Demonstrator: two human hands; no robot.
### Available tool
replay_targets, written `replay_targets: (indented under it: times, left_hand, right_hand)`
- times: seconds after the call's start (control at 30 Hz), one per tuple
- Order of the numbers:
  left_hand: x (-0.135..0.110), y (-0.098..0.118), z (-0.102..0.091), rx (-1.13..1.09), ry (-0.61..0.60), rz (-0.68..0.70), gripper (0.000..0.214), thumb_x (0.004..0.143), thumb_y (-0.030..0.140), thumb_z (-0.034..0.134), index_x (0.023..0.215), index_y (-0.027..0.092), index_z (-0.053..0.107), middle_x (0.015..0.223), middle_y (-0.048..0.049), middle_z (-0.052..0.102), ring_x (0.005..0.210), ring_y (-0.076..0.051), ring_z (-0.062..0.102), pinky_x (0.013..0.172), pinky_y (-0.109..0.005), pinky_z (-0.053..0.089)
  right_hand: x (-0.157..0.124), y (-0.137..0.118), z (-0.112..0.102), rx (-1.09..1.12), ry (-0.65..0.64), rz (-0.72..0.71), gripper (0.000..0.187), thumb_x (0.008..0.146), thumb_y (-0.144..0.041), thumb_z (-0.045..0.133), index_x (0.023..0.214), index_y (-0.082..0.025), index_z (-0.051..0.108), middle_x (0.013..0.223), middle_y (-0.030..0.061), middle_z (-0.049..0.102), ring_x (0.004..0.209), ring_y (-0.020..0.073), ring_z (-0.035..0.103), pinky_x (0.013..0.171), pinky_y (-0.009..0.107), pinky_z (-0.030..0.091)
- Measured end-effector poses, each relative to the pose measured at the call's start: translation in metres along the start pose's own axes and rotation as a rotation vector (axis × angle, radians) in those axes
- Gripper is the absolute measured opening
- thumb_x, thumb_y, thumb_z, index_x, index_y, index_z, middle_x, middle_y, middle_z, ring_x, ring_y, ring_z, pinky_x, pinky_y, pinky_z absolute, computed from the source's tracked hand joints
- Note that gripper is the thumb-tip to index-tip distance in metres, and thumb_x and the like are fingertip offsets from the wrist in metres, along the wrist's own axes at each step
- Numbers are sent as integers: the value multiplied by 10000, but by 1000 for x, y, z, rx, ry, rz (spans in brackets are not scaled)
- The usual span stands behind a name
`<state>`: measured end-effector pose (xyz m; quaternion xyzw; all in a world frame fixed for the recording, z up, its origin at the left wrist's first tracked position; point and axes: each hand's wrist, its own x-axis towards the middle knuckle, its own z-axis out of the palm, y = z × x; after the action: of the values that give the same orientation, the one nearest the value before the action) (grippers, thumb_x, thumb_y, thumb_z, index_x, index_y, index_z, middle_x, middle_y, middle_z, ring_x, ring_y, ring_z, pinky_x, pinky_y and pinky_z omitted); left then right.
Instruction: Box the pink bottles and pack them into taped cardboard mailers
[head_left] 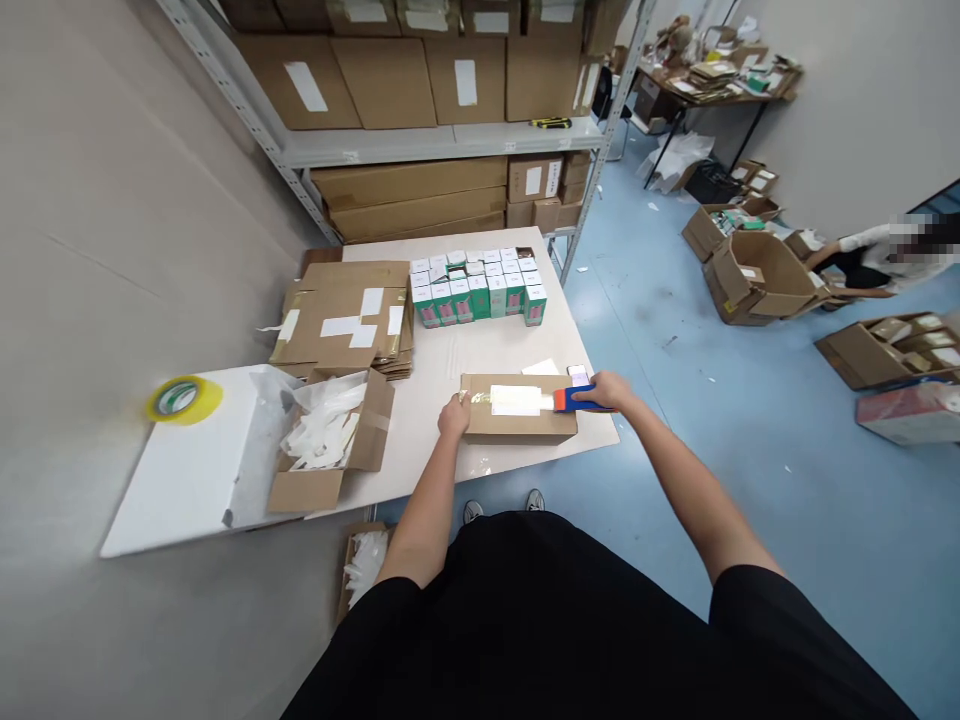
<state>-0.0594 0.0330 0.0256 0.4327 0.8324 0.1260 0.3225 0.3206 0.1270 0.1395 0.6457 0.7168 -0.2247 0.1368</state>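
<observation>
A closed cardboard box (pixel 480 422) lies near the table's front edge, with clear tape along its top and a white label (pixel 516 401) in the middle. My left hand (pixel 454 414) grips its left end, the thumb near the top edge. At the right end, my right hand (pixel 609 390) is wrapped round a blue tool with an orange front (pixel 570 399); its exact kind is not clear. The orange part meets the box top just right of the label. Behind the tool, a phone (pixel 577 375) and a white sheet (pixel 541 367) lie partly hidden.
Several green-and-white small boxes (pixel 480 290) stand in rows at the back. Flattened cartons (pixel 337 310) are stacked left, beside an open carton of white packing (pixel 326 430). A yellow tape roll (pixel 184 399) lies far left. Shelving (pixel 450 143) stands behind; another person works among cartons (pixel 757 280) at right.
</observation>
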Motion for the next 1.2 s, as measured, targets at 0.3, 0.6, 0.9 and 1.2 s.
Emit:
replay_targets:
  times: [0.3, 0.6, 0.9, 1.2]
  left_hand:
    - [9, -6, -2, -11, 3, 9, 684, 1004, 727, 300, 1282, 227, 675, 1292, -200, 726, 1237, -392, 657, 1002, -471, 501]
    - [29, -33, -25, -96, -30, 27, 651, 1013, 679, 335, 1242, 203, 715, 1339, -178, 718, 1275, -361, 647, 1018, -408, 499]
    - [24, -76, -80, -95, 70, -188, 721, 994, 650, 413, 1370, 77, 636, 1417, -282, 641, 1346, -424, 596, 1050, -493, 491]
    - [26, -66, -150, -330, 148, 253, 561, 1023, 607, 455, 1314, 206, 718, 1417, -131, 689, 1353, -310, 599, 1137, -390, 434]
  right_hand:
    - [-10, 102, 6, 64, 16, 111, 520, 766, -718, 735, 684, -216, 627, 730, 59, 687, 738, 215, 632, 570, 294, 305]
    - [-18, 52, 10, 135, 94, 102, 504, 791, -699, 726, 713, -209, 636, 747, 78, 690, 736, 214, 624, 566, 288, 309]
    - [-26, -66, 2, 337, 215, -54, 514, 831, -698, 698, 709, -208, 606, 663, 4, 625, 644, 159, 559, 556, 268, 312]
    - [-37, -246, -10, 198, 208, -260, 537, 819, -748, 676, 784, -214, 717, 865, 90, 754, 830, 237, 689, 599, 272, 369]
